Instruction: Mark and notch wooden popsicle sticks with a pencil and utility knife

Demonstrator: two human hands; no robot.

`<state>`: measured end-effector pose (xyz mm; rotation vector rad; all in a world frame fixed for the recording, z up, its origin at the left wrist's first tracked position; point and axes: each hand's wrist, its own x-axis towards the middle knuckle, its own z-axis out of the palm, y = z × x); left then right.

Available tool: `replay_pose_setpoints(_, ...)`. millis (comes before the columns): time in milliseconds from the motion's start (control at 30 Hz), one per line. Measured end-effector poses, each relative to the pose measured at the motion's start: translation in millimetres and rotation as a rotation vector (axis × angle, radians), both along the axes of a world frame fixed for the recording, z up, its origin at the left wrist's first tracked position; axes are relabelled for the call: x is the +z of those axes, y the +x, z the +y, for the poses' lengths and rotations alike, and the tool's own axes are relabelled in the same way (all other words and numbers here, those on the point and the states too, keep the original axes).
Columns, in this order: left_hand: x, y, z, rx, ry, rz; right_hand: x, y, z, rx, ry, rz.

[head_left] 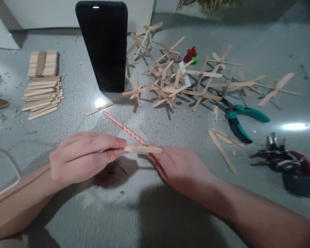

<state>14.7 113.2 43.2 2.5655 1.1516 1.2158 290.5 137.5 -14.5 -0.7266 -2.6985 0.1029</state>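
Observation:
My left hand [89,155] pinches one end of a wooden craft stick [142,149] between thumb and fingertips, keeping it level above the table. The stick's other rounded end overlaps my right hand [182,167]. My right hand's fingers are curled closed behind and below the stick; what they grip is hidden. A pink patterned pencil [126,129] slants from its eraser end down to my right fingertips; whether it is held or lies behind them cannot be told. One loose craft stick [99,108] with a dark spot near its middle lies beyond the left hand.
A black phone [105,48] stands upright at the back. Bundled and loose sticks [42,86] lie left. Crossed-stick pieces [167,86] pile up behind, by a red-and-green item [191,55]. Teal-handled pliers [239,120], stick pieces [223,151] and keys [281,158] lie right.

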Motion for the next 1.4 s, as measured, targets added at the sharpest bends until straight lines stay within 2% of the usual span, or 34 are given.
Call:
replay_pose_setpoints(67, -0.2, 0, 0, -0.03, 0.005, -0.012, -1.2, 1, -1, 0.0, 0.007, -0.007)
replay_pose_setpoints(300, 3.4, 3, -3, 0.021, -0.063, 0.025, 0.4, 0, -2, -0.022, -0.053, -0.015)
replay_pose_setpoints(400, 2.1, 2, -4, 0.014, -0.044, -0.002, 3.1, -1, -1, -0.041, -0.082, -0.028)
replay_pose_setpoints(500, -0.7, -1, -3, 0.015, -0.014, 0.001, 8.0, -2, 0, -0.083, -0.178, -0.023)
replay_pose_setpoints(600, -6.0, -2, 0, 0.022, -0.04, 0.023, 15.5, -1, 6, -0.192, -0.454, -0.014)
replay_pose_setpoints(667, -12.7, 0, 4, 0.029, -0.099, 0.017, 18.7, 0, 11, -0.267, -0.75, 0.064)
replay_pose_setpoints(733, -22.4, 4, 8, 0.007, -0.228, -0.002, 18.3, 0, 16, -0.35, -1.087, 0.266)
replay_pose_setpoints(800, -33.4, 8, 12, -0.066, -0.405, -0.016, 15.3, 0, 20, -0.43, -1.349, 0.524)
replay_pose_setpoints(900, -47.0, 11, 14, -0.173, -0.556, 0.05, 12.5, -1, 24, -0.457, -1.51, 0.76)
replay_pose_setpoints(967, -51.6, 11, 14, -0.19, -0.535, 0.103, 14.0, 0, 24, -0.45, -1.535, 0.758)
replay_pose_setpoints(1100, -52.9, 9, 15, -0.144, -0.407, 0.207, 20.7, 5, 21, -0.406, -1.498, 0.609)
replay_pose_setpoints(1300, -55.6, 9, 17, -0.063, -0.329, 0.267, 23.1, 15, 22, -0.182, -1.336, 0.295)
replay_pose_setpoints(1400, -58.6, 8, 18, -0.06, -0.326, 0.262, 20.3, 18, 23, -0.141, -1.242, 0.208)
